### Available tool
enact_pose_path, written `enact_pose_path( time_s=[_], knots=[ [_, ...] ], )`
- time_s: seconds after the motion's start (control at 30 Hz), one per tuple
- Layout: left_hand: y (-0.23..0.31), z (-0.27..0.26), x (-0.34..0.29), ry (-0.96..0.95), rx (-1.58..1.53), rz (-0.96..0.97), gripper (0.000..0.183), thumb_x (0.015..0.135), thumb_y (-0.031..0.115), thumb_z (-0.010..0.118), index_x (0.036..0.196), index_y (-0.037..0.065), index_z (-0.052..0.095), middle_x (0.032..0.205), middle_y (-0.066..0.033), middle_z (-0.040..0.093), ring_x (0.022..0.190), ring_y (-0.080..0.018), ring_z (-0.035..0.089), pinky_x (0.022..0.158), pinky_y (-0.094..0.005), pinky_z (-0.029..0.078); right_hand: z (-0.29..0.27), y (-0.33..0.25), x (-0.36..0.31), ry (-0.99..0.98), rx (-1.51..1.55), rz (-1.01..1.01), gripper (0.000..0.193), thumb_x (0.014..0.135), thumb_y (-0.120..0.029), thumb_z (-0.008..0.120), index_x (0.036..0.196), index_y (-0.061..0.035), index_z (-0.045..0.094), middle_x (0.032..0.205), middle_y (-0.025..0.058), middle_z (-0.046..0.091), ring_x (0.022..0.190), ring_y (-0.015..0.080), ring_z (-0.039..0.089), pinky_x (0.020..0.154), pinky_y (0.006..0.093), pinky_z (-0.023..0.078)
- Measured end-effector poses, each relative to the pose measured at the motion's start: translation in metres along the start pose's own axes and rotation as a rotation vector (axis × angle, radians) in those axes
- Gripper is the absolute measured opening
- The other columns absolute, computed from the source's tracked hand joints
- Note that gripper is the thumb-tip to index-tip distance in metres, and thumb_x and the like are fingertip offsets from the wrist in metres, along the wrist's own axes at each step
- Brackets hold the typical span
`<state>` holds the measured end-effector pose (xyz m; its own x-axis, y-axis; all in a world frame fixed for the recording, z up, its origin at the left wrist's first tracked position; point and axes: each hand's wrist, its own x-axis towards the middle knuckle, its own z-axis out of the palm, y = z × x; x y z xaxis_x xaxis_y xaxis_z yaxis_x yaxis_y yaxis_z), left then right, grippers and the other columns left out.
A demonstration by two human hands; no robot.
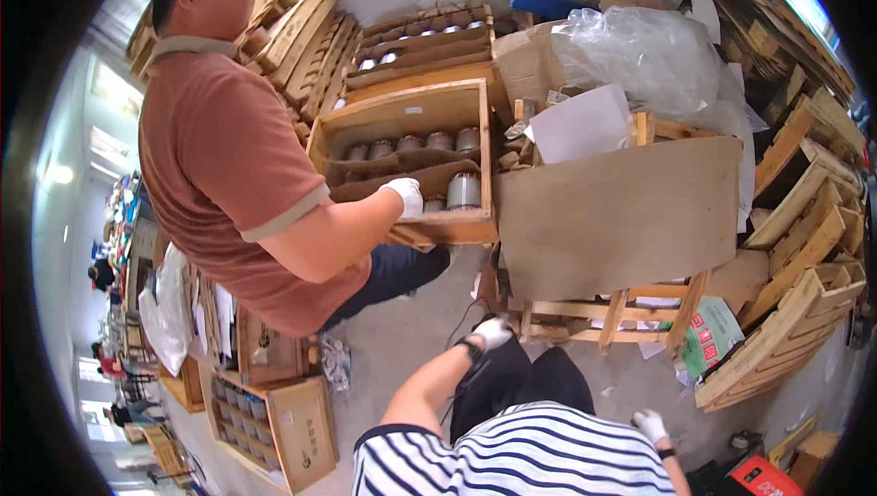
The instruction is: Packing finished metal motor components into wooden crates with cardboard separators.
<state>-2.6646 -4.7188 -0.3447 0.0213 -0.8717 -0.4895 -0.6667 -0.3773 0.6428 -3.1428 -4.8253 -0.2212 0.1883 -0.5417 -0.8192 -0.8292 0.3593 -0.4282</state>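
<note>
My left hand (pixel 494 332), in a white glove, is beside my dark trouser leg, close to the near left corner of a slatted wooden crate (pixel 610 321). Its fingers are too small and turned away to read. A flat brown cardboard sheet (pixel 621 213) covers that crate's top. My right hand (pixel 650 425), also gloved in white, hangs out at my right side, its fingers loosely apart and nothing seen in them. Ahead to the left, an open wooden box (pixel 487 149) holds rows of metal cylinders (pixel 464 191) split by brown cardboard dividers.
A co-worker in a reddish shirt (pixel 228 149) stands at left, a gloved hand (pixel 405 196) at the box. Another filled box (pixel 493 39) lies behind, one more (pixel 306 432) at lower left. Clear plastic film (pixel 639 48), wooden pallets (pixel 795 313) and a red case (pixel 766 476) are at right.
</note>
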Motion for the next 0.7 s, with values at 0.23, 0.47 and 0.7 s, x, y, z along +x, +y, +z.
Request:
enact_pose_path(
  time_s=[0.23,0.47,0.7],
  knots=[
    [-0.048,0.105,-0.241,0.288,-0.33,-0.649,0.037,0.077,0.024,0.055,0.103,-0.001,0.061,0.078,-0.0147,0.065,0.068,-0.0231,0.064,0.06,-0.0337,0.05,-0.038,0.043,0.087,-0.147,-0.872,-0.479,0.048,0.077,-0.037,0.055,0.104,0.0018,0.061,0.107,0.0252,0.058,0.103,0.0378,0.055,0.089,0.0394,0.044],
    [-0.002,0.179,-0.357,0.818,-1.258,-0.884,0.034,0.078,0.013,0.054,0.108,-0.002,0.058,0.083,-0.0092,0.061,0.071,-0.0195,0.063,0.057,-0.0298,0.049,0.11,-0.111,0.002,-0.373,-0.792,-0.633,0.04,0.078,-0.035,0.054,0.1,-0.0029,0.064,0.095,0.0205,0.063,0.091,0.0347,0.06,0.081,0.0386,0.046],
    [-0.008,0.35,-0.51,1.051,-1.55,-0.981,0.025,0.078,0.015,0.056,0.097,0.0,0.06,0.072,-0.0069,0.059,0.064,-0.017,0.059,0.054,-0.0286,0.048,0.317,-0.142,-0.122,-0.696,-0.853,-0.921,0.038,0.082,-0.031,0.052,0.1,0.0003,0.062,0.1,0.0225,0.062,0.095,0.0346,0.058,0.084,0.037,0.045]
  ],
)
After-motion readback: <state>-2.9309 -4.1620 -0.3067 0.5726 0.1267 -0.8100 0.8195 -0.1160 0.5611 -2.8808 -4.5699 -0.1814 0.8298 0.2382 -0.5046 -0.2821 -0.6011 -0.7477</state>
